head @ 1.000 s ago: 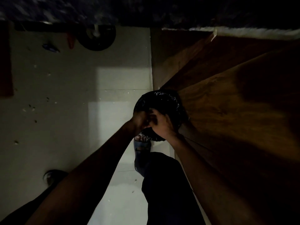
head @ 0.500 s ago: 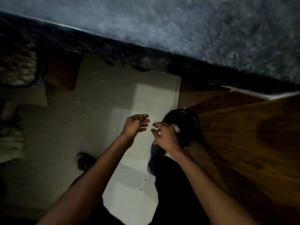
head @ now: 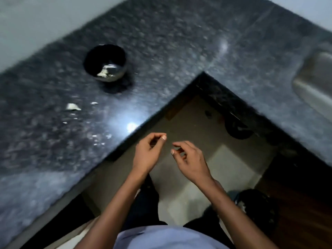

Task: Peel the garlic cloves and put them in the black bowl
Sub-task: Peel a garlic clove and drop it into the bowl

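The black bowl (head: 105,62) stands on the dark granite counter (head: 161,51) at the upper left; something pale shows in its glossy bottom. A pale garlic piece or skin (head: 72,106) lies on the counter below the bowl, with small white flecks around it. My left hand (head: 149,153) and my right hand (head: 190,159) hover side by side over the floor, in the counter's inner corner. Their fingers are loosely curled and apart, and neither visibly holds anything.
A steel sink (head: 316,81) is set in the counter at the right edge. A bin lined with a black bag (head: 256,207) stands on the floor at lower right, beside a wooden cabinet door (head: 296,212). A dark round object (head: 237,128) lies under the counter.
The view has swung up from the floor bin to the countertop. My hands have left the bin, drawn apart and risen to the counter's corner.
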